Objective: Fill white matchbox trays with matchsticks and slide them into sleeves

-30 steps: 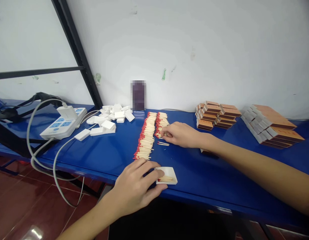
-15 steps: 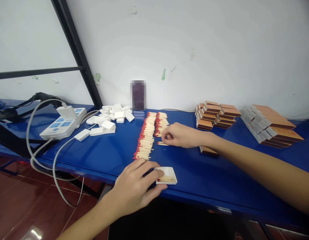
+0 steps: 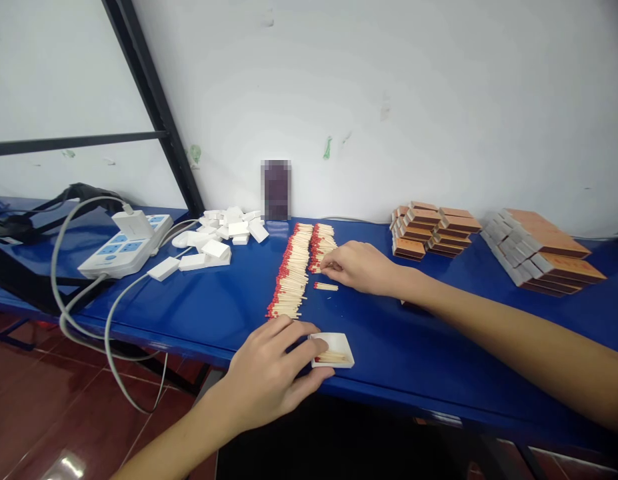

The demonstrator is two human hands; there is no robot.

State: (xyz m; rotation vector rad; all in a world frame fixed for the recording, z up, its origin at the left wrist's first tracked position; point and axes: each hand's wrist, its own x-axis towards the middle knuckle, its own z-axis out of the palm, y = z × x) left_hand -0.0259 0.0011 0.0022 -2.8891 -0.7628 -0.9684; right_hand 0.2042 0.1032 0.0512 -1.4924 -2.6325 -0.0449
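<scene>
My left hand [image 3: 276, 370] grips a small white matchbox tray [image 3: 343, 343] at the table's front edge, thumb on the near side and fingers over its left end. A few red-tipped matches lie inside the tray. Fingers pinched together, my right hand [image 3: 356, 267] is at the near end of the shorter row of matches [image 3: 323, 241]; what its fingertips hold, if anything, is hidden. Just in front of that hand a few loose matches [image 3: 326, 287] lie side by side. A longer row of matches [image 3: 292, 270] runs along the left, heads pointing left.
White matchbox trays [image 3: 233, 227] are heaped at the back left, beside a power strip [image 3: 126, 250] with cables. Orange matchbox sleeves [image 3: 421, 230] are stacked behind my right arm, with another stack of matchboxes [image 3: 549, 250] farther right. A blurred dark rectangle [image 3: 277, 190] leans on the wall.
My right hand has shifted slightly up and away from the loose matches, towards the shorter row's end, leaving them uncovered. The left hand and tray have stayed in place.
</scene>
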